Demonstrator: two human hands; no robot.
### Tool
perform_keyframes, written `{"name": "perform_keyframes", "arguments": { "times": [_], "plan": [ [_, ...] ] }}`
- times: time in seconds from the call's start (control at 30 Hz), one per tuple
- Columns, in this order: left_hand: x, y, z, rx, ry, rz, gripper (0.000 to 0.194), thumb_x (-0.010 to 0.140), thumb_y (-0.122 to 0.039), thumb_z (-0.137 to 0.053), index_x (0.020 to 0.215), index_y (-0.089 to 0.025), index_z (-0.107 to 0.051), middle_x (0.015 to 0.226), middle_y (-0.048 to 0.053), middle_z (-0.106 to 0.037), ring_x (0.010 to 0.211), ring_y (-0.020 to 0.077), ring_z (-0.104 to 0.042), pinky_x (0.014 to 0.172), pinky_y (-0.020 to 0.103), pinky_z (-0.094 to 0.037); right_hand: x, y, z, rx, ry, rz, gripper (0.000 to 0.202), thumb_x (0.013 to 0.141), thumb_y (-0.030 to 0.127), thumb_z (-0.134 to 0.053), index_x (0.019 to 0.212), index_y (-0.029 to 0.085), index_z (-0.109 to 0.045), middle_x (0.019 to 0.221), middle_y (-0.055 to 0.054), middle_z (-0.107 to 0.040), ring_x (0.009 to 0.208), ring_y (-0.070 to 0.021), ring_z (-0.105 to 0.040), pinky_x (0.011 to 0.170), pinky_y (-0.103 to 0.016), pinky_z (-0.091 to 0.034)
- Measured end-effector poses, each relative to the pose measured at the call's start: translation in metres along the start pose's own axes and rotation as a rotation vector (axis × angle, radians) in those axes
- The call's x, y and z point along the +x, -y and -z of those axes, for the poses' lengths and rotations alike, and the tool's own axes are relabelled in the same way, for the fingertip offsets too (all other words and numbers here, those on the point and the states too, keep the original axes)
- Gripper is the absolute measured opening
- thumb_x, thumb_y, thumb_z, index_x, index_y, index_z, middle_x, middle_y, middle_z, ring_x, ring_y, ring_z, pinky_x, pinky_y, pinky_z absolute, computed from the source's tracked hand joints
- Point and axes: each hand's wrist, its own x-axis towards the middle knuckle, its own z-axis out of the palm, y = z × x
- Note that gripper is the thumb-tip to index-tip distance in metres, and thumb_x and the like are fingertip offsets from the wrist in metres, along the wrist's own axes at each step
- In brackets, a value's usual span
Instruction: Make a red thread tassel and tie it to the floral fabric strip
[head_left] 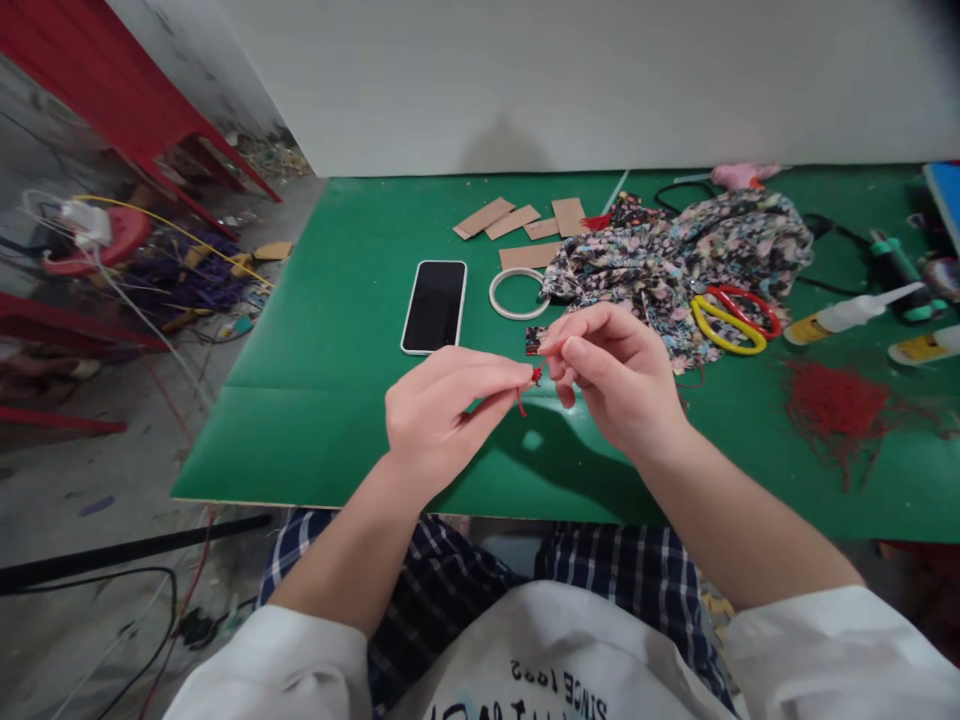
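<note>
Ok so biggest thing first: a green tabletop (315,430), with a floral cloth (720,240) bunched up towards the back. The left hand (442,405) is over the near part, thumb and fingertips pinched together on a small red piece. The right hand (626,375) is just beside it, fingers curled and thumb close to the index finger. Can't tell whether it has hold of a fine strand or nothing at all (skin and thread blur together there).

Next size down, the phone (435,305) lies past the left hand, screen dark. Over to the right there's a loose tangle of red threads (840,400), not bundled in any way I can see. The scissors (739,348) are lying on the cloth's edge, out of both hands, with a glue-type bottle (825,322) near them. A pale ring (517,315) sits by the cloth, and the flat cardboard pieces (484,218) lie separately behind it.

Smallest is the small red piece (536,376), up at the left fingertips. As for progress, it's gathered into a little clump, but one end dangles free, so I'd call it part-worked at best. Whether it's actually knotted, no idea.
</note>
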Motion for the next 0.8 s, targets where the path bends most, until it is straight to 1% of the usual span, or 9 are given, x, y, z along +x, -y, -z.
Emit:
{"name": "perform_keyframes", "arguments": {
  "times": [0.1, 0.17, 0.33, 0.47, 0.53, 0.6, 0.67, 0.73, 0.8],
  "plan": [
    [0.0, 0.0, 0.0, 0.088, 0.013, -0.077, 0.021, 0.07, -0.003, -0.065, 0.085, -0.017, -0.067, 0.081, 0.001, -0.071, 0.075, 0.0122, -0.065, 0.069, 0.023, -0.053, 0.0, 0.002, 0.001, 0.1, 0.072, -0.071, 0.007, 0.08, 0.023, -0.06, 0.075, 0.018, -0.056, 0.079, 0.001, -0.066, 0.044, -0.0027, -0.047, 0.033, -0.015, -0.036],
    [0.0, 0.001, 0.0, 0.123, 0.016, -0.097, 0.019, 0.07, -0.002, -0.065, 0.083, -0.016, -0.066, 0.08, 0.002, -0.07, 0.073, 0.0118, -0.064, 0.068, 0.023, -0.053, 0.0, 0.002, 0.001, 0.153, 0.107, -0.109, 0.008, 0.08, 0.022, -0.06, 0.074, 0.018, -0.055, 0.077, 0.001, -0.067, 0.043, -0.0029, -0.048, 0.032, -0.014, -0.035],
    [-0.002, 0.003, -0.003, 0.183, -0.034, -0.131, 0.019, 0.07, -0.004, -0.066, 0.083, -0.017, -0.066, 0.08, 0.001, -0.069, 0.073, 0.0119, -0.063, 0.067, 0.023, -0.052, 0.0, 0.001, 0.002, 0.196, 0.16, -0.128, 0.009, 0.079, 0.022, -0.061, 0.075, 0.017, -0.055, 0.076, 0.001, -0.066, 0.051, -0.0047, -0.053, 0.036, -0.014, -0.041],
    [-0.004, 0.004, -0.006, 0.159, -0.089, -0.073, 0.021, 0.068, -0.005, -0.067, 0.084, -0.019, -0.066, 0.079, 0.001, -0.069, 0.073, 0.0128, -0.064, 0.066, 0.023, -0.052, 0.0, 0.0, 0.002, 0.185, 0.202, -0.113, 0.007, 0.078, 0.021, -0.062, 0.077, 0.017, -0.057, 0.079, 0.0, -0.065, 0.055, -0.005, -0.055, 0.04, -0.014, -0.044],
    [-0.005, 0.002, -0.007, 0.12, -0.107, -0.009, 0.02, 0.069, -0.006, -0.067, 0.083, -0.02, -0.066, 0.079, 0.0, -0.069, 0.072, 0.0126, -0.064, 0.067, 0.024, -0.052, 0.0, 0.001, 0.002, 0.193, 0.198, -0.129, 0.008, 0.079, 0.023, -0.061, 0.078, 0.017, -0.056, 0.079, 0.001, -0.064, 0.056, -0.005, -0.055, 0.04, -0.015, -0.045],
    [-0.006, 0.0, -0.009, 0.034, -0.122, 0.098, 0.016, 0.07, -0.009, -0.067, 0.081, -0.021, -0.066, 0.078, 0.0, -0.069, 0.071, 0.0123, -0.064, 0.066, 0.024, -0.052, 0.0, 0.001, 0.002, 0.19, 0.193, -0.152, 0.01, 0.079, 0.025, -0.061, 0.079, 0.017, -0.054, 0.076, 0.001, -0.063, 0.057, -0.0058, -0.057, 0.042, -0.015, -0.047],
    [-0.007, -0.001, -0.01, -0.083, -0.119, 0.257, 0.01, 0.072, -0.014, -0.068, 0.08, -0.02, -0.066, 0.076, 0.0, -0.069, 0.069, 0.0122, -0.064, 0.065, 0.024, -0.052, 0.0, 0.002, 0.002, 0.184, 0.191, -0.159, 0.012, 0.079, 0.026, -0.061, 0.079, 0.017, -0.054, 0.073, 0.002, -0.062, 0.059, -0.0067, -0.058, 0.043, -0.015, -0.048],
    [-0.006, -0.002, -0.01, -0.202, -0.089, 0.416, 0.007, 0.072, -0.02, -0.069, 0.078, -0.02, -0.066, 0.073, 0.0, -0.068, 0.067, 0.0121, -0.063, 0.062, 0.023, -0.052, 0.001, 0.002, 0.003, 0.188, 0.189, -0.149, 0.012, 0.079, 0.025, -0.061, 0.079, 0.017, -0.053, 0.072, 0.002, -0.06, 0.061, -0.0072, -0.059, 0.044, -0.016, -0.049],
    [-0.004, -0.001, -0.01, -0.311, -0.052, 0.527, 0.008, 0.071, -0.024, -0.07, 0.076, -0.019, -0.066, 0.072, 0.0, -0.068, 0.065, 0.0117, -0.063, 0.061, 0.023, -0.053, 0.001, 0.002, 0.005, 0.199, 0.192, -0.132, 0.011, 0.08, 0.025, -0.061, 0.079, 0.017, -0.053, 0.07, 0.002, -0.059, 0.061, -0.0072, -0.059, 0.044, -0.016, -0.049]
  ]
}}
